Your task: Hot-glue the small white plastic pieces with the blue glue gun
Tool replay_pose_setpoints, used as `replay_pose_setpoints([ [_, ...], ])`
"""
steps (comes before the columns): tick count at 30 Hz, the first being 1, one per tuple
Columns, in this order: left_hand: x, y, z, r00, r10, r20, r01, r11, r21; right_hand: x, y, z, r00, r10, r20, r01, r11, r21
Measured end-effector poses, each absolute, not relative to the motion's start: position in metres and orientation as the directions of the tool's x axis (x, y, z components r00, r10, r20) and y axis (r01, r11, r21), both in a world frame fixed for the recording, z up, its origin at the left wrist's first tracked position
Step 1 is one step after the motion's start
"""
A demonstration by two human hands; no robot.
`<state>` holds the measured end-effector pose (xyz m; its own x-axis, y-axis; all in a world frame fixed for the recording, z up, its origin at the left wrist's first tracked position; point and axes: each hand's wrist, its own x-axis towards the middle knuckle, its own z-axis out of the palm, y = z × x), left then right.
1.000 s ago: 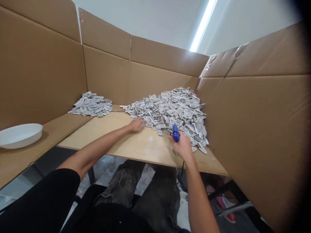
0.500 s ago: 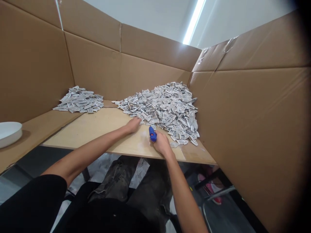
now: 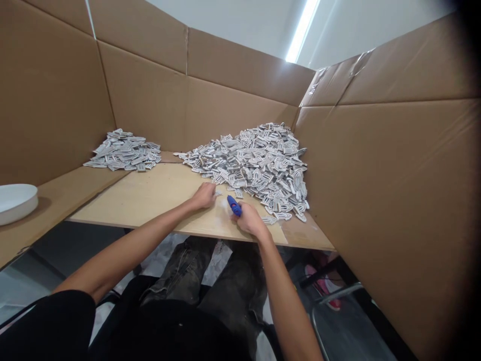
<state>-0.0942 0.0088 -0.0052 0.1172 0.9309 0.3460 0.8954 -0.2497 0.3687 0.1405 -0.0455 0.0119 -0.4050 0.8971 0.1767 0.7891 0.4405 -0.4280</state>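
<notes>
My right hand [image 3: 248,218] is wrapped round a blue hand tool [image 3: 233,205] with a small red spot on it; its tip points up and to the left, and its exact kind does not show. Just left of it, my left hand [image 3: 205,195] is closed low over the wooden board, palm down. At its fingertips a pale slotted piece [image 3: 218,193] pokes out, mostly hidden by the fingers. Beyond both hands rises a large heap of flat, whitish slotted pieces [image 3: 259,160] with rounded or pointed ends.
A smaller heap of similar pieces [image 3: 126,151] lies at the back left. On the left, a white bowl [image 3: 18,205] stands on cardboard. Tall cardboard walls [image 3: 150,90] enclose the wooden board [image 3: 128,198] on the left, back and right. My legs are under its front edge.
The blue tool has tilted further left, its tip leaning toward my left hand. My left hand has shifted slightly left, away from the large heap. The camera view has moved a little.
</notes>
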Motion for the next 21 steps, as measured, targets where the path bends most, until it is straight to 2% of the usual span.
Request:
replay_pose_setpoints([
  [7, -0.097, -0.009, -0.015, -0.104, 0.926, 0.363, 0.78, -0.151, 0.608, 0.146, -0.041, 0.012, -0.387, 0.896, 0.218, 0.784, 0.444, -0.434],
  [12, -0.09, -0.038, -0.018, -0.164, 0.957, 0.239, 0.656, -0.075, 0.751, 0.151, -0.036, 0.008, -0.325, 0.92, 0.219, 0.792, 0.391, -0.47],
  [17, -0.079, -0.062, -0.013, -0.269, 0.939, 0.216, 0.401, -0.094, 0.911, 0.156, -0.031, 0.005, -0.254, 0.915, 0.314, 0.722, 0.395, -0.568],
  [21, -0.061, -0.077, -0.014, -0.205, 0.973, 0.105, 0.059, -0.095, 0.994, 0.162, -0.027, 0.008, -0.119, 0.912, 0.393, 0.575, 0.386, -0.722],
])
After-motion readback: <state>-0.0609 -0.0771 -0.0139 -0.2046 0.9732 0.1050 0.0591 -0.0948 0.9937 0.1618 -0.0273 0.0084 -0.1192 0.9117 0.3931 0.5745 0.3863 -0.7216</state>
